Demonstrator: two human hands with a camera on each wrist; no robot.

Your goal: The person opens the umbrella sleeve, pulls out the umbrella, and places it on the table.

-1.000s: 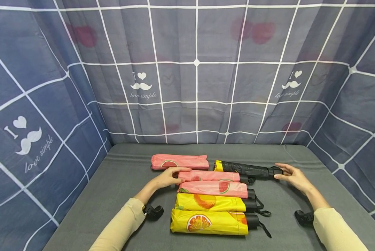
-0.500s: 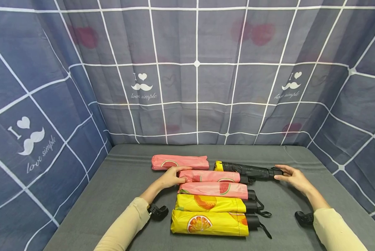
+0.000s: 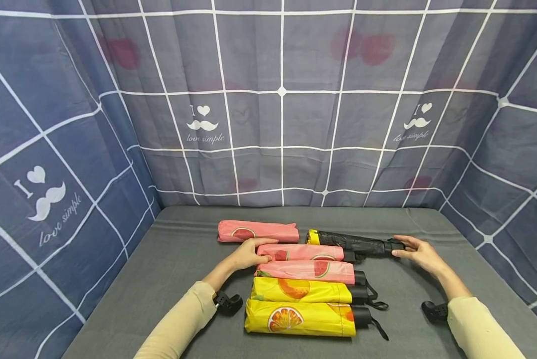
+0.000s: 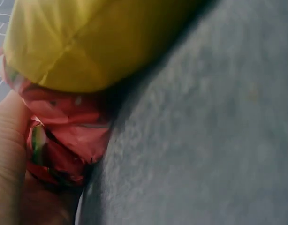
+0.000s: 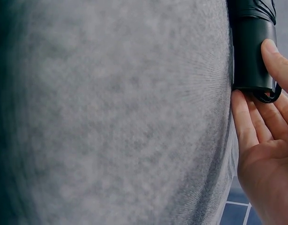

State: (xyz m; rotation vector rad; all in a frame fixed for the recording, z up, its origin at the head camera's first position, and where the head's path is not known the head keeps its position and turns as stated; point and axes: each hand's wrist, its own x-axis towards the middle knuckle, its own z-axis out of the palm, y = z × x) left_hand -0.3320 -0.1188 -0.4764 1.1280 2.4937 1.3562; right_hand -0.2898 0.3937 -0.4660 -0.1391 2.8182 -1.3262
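In the head view my left hand point(image 3: 246, 254) is at the left end of a folded pink umbrella point(image 3: 304, 252) with a watermelon print. Its thumb lies on the near side and its fingers on the far side, holding that end. The left wrist view shows the thumb against the crumpled pink cloth point(image 4: 69, 126). To the right, my right hand point(image 3: 423, 253) pinches the handle end of a folded black umbrella point(image 3: 353, 243) with a yellow tip. In the right wrist view the thumb presses the black handle point(image 5: 252, 54); other fingers extend past its base, and the index finger is hidden.
Nearer me lie another pink umbrella point(image 3: 295, 270), a yellow one point(image 3: 304, 290) and a second yellow one point(image 3: 317, 319) with an orange-slice print, roughly parallel. A further pink umbrella point(image 3: 264, 232) lies behind my left hand. A grid-patterned curtain point(image 3: 304, 119) surrounds the grey table surface point(image 3: 183, 229).
My left hand has shifted slightly to the right at the end of the pink umbrella. The right hand and the black umbrella look almost unmoved.
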